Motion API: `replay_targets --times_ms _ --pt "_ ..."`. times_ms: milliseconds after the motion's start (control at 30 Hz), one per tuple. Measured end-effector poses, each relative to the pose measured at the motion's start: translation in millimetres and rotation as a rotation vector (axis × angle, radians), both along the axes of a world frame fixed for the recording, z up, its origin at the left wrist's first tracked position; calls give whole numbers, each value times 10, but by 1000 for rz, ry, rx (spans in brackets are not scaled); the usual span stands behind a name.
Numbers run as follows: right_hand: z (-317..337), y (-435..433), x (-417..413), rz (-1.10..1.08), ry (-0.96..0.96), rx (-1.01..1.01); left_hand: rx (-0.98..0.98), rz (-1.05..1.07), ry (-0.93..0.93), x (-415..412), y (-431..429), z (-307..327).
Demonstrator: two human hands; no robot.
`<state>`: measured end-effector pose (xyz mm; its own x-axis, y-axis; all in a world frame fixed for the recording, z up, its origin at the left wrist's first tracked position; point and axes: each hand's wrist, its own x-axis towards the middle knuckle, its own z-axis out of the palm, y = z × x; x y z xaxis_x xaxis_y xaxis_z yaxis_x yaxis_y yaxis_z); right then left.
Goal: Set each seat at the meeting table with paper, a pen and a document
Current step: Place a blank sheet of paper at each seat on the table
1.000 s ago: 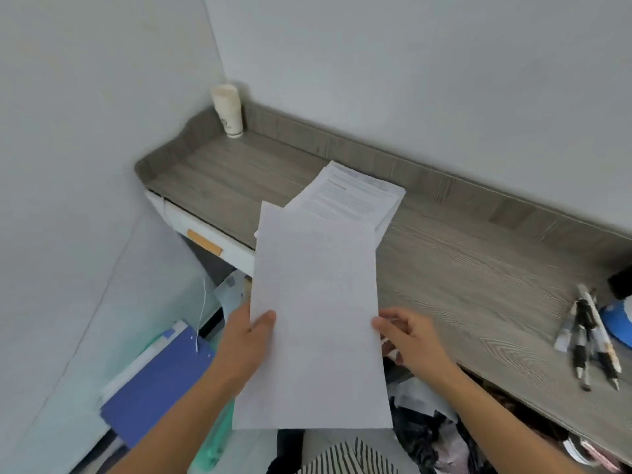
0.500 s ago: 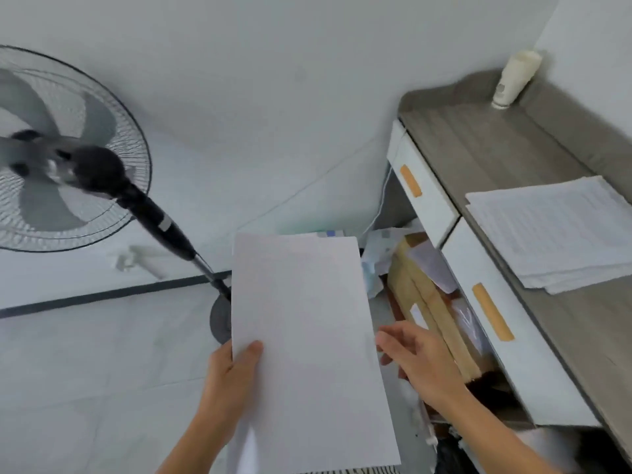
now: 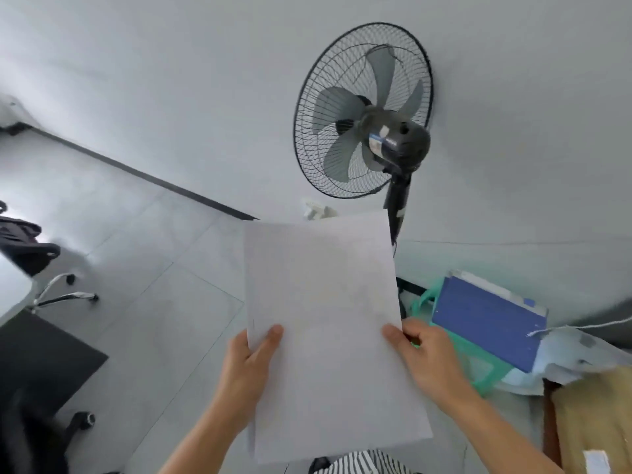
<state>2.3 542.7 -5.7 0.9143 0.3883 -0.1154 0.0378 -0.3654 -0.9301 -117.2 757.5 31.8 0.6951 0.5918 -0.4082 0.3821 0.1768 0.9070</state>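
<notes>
1. The blank paper (image 3: 325,302) is at the centre of the frame, held in the air in front of the standing fan (image 3: 364,111).
2. The left hand (image 3: 251,364) pinches its lower left edge with the thumb on top. The right hand (image 3: 425,357) grasps the right edge.
3. This looks like the carry to the seats. An office chair (image 3: 30,254) shows at the left edge.
4. A two-handed hold suits thin sheets: carry them flat and squared, then slide one off by thumb at each seat.
</notes>
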Motion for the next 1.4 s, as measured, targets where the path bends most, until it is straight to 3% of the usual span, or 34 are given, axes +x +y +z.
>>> replay_targets --times_ms 133,367,700,1000,1400 --pt "87 648 200 72 113 73 -50 188 -5 -138 480 -28" --pt "21 1760 989 192 81 24 -23 465 23 -292 1302 -171" --pt "-245 3813 1693 552 88 -44 6 1072 95 -496 2159 -71" --pt "-412 5487 1381 814 93 -103 -137 1554 326 -1303 2811 -454" --pt "-244 8006 -46 1025 134 -113 -57 1635 49 -2262 4727 -324"
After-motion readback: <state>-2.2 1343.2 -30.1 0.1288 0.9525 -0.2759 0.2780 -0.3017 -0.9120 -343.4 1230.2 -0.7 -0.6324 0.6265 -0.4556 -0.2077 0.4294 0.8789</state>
